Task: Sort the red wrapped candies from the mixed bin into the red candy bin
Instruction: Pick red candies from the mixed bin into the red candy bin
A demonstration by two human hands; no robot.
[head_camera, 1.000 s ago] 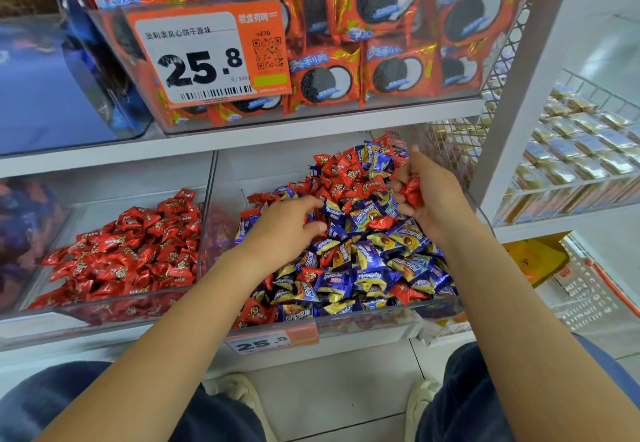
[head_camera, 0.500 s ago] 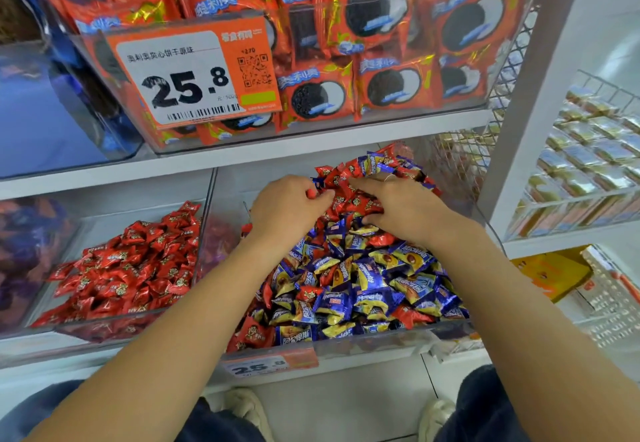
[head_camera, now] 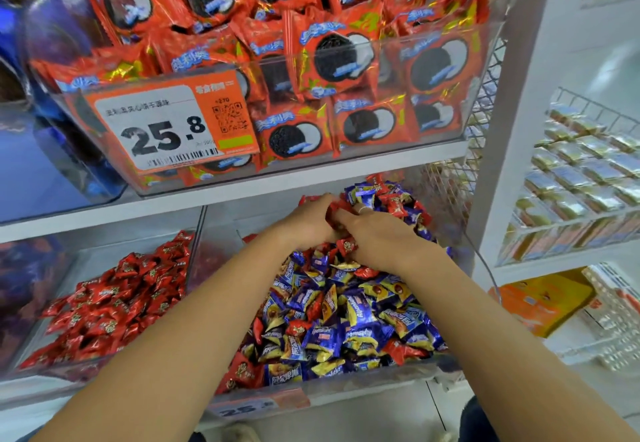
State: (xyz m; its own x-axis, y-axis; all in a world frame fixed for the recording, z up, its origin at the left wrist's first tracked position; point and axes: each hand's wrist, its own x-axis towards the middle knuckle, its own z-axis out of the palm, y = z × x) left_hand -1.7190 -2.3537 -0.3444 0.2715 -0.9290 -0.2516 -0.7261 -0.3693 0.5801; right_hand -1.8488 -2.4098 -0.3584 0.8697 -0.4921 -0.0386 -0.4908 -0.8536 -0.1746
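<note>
Red candy bin (head_camera: 194,258), lower shelf, left: clear walls, holds a heap of red wrapped candies (head_camera: 114,299). Just right of it, mixed bin (head_camera: 485,268): blue, yellow and red wrappers piled together. Left hand (head_camera: 308,221) at the back of the mixed pile, fingers curled around red candies. Right hand (head_camera: 374,230) touching the left, fingers bent over the same red cluster; ring on one finger. Above: cookie packs (head_camera: 332,57), price tag (head_camera: 173,126) reading 25.8.
</note>
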